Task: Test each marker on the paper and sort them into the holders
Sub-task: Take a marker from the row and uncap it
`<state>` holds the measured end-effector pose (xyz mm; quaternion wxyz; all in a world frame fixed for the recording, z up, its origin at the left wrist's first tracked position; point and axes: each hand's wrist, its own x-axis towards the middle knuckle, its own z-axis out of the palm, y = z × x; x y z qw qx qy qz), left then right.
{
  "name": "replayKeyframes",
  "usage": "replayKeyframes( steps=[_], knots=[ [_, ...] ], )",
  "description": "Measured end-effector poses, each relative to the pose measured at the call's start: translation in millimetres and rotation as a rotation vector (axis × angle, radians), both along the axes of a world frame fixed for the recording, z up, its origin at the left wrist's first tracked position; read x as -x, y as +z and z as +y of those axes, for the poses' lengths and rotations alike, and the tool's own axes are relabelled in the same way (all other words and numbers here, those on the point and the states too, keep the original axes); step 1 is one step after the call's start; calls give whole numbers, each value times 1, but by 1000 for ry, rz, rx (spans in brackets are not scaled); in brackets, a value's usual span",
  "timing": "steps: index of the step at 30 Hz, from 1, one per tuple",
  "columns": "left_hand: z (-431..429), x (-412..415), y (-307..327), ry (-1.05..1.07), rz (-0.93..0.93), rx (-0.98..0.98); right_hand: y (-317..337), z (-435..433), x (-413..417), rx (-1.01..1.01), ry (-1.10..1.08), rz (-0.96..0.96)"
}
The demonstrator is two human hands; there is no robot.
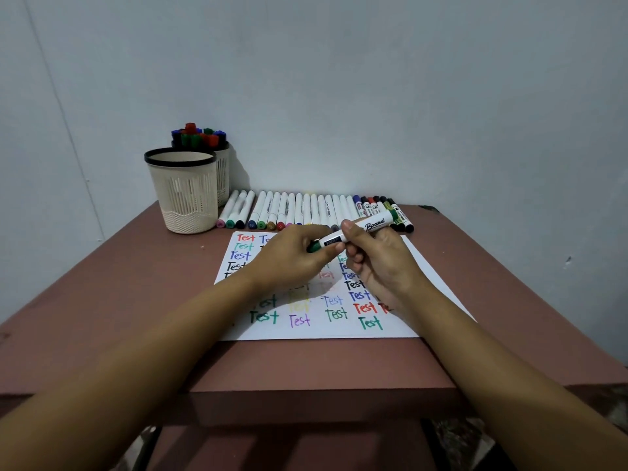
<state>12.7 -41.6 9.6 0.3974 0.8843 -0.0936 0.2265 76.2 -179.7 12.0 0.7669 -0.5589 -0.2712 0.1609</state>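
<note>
MARKER CHECK UNDER WAY: A person works at a reddish-brown counter [136, 300], both hands meeting over a white sheet of paper [339, 331] filled with the word "Test" in many colours. The right hand [380, 263] curls round the smooth white barrel of a green board marker [368, 227], thumb on top. The left hand [292, 258] pinches the green cap [314, 247] at the marker's lower end. The marker hangs tilted just above the paper, bridging the two sets of fingers. Whether the cap is coming off or going on cannot be told.

Either way, the job looks best done with a firm right-hand hold and a straight pull or push along the barrel, with no sideways wrench, and the slick plastic kept from slipping.

Beyond the fingers, a row of markers [306, 209] lies side by side, round white tubes with coloured ends. To the left of the fingers stand two cream, ribbed plastic cups with black rims. The near holder [187, 195] shows nothing above its rim; the far holder [223, 175] bristles with red, green and blue caps.
</note>
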Motion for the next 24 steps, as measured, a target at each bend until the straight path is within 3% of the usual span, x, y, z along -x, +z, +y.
replayKeyframes(
  steps=[4,6,12,16,20,24],
  knots=[
    [1,3,4,-76,65,131,-1,-5,-2,52,3,-187],
    [4,4,4,-72,83,134,-1,-6,-1,91,-16,-194],
    [14,1,6,222,105,35,9,-8,0,-118,-112,178],
    [24,-2,5,248,143,241,10,-12,-3,-228,-120,334],
    [31,-6,1,259,196,240,7,-13,-2,-107,-199,274],
    [34,-3,-5,256,226,87,4,-23,7,91,-362,93]
  ],
)
